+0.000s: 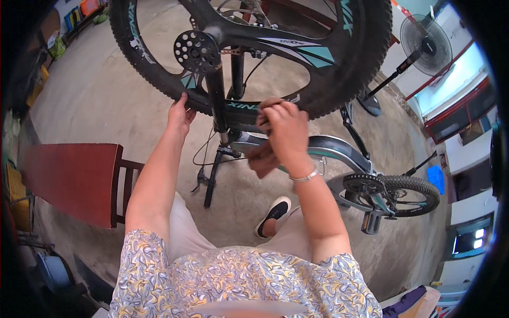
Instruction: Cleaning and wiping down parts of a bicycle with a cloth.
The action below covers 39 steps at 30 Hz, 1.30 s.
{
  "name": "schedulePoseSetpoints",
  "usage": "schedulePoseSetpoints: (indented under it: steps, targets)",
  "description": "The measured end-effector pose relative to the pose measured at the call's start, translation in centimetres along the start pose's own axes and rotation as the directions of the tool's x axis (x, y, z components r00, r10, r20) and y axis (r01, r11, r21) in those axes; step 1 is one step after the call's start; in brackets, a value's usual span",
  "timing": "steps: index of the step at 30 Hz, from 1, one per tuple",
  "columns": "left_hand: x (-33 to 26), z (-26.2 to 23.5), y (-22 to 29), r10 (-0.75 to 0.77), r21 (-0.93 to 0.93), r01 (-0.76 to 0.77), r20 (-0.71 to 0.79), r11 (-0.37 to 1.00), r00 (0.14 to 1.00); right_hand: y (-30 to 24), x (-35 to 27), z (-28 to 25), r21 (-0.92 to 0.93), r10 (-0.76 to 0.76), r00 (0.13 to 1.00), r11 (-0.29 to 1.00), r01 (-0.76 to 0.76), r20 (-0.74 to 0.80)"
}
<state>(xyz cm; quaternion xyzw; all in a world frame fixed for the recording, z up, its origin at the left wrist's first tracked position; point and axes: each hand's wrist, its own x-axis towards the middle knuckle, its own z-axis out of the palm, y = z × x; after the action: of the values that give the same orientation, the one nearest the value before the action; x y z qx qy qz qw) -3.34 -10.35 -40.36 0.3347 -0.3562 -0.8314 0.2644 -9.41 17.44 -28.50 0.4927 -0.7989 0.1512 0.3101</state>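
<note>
you're wiping the front wheel (339, 79), left hand (180, 114) open against its tyre, right hand (283, 130) clamped on a brown rag (262, 159); next, work the rag further along the rim.

Knobby matt rubber tyre (159, 74), glossy frame (334, 146), brown cloth (262, 159)

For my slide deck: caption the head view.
Left hand steadies an upturned bicycle's front tyre while right hand presses a brown cloth against it.

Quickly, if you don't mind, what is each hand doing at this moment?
Left hand: open, fingers resting on the front tyre.
Right hand: closed in a grip on a brown cloth, pressed at the bicycle frame.
</note>
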Motion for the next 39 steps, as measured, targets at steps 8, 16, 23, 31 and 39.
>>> schedulePoseSetpoints:
  steps: [8,16,23,31,39]
  targets:
    - [0.4,-1.0,1.8,0.104,-0.009,-0.106,-0.088,0.994,0.991,1.4,-0.1,-5.8,-0.103,0.102,0.990,0.988,-0.111,-0.093]
    - [1.2,-1.7,3.5,0.261,-0.053,-0.267,-0.098,0.962,0.960,-1.4,-0.3,4.0,-0.014,-0.054,0.993,0.998,0.055,0.106]
    - [-1.7,-0.1,-0.5,-0.091,0.139,0.080,0.071,0.987,0.993,-1.9,-0.5,5.3,0.048,-0.110,0.993,0.993,0.108,0.049]
    - [-1.4,-0.2,0.4,-0.139,0.053,0.136,0.061,0.989,0.988,1.1,0.0,-5.2,-0.110,0.098,0.992,0.988,-0.106,-0.079]
    - [-0.3,-0.3,1.6,0.000,0.008,0.001,-0.069,1.000,0.998,1.3,-0.4,-5.6,-0.169,0.092,0.987,0.979,-0.114,-0.132]
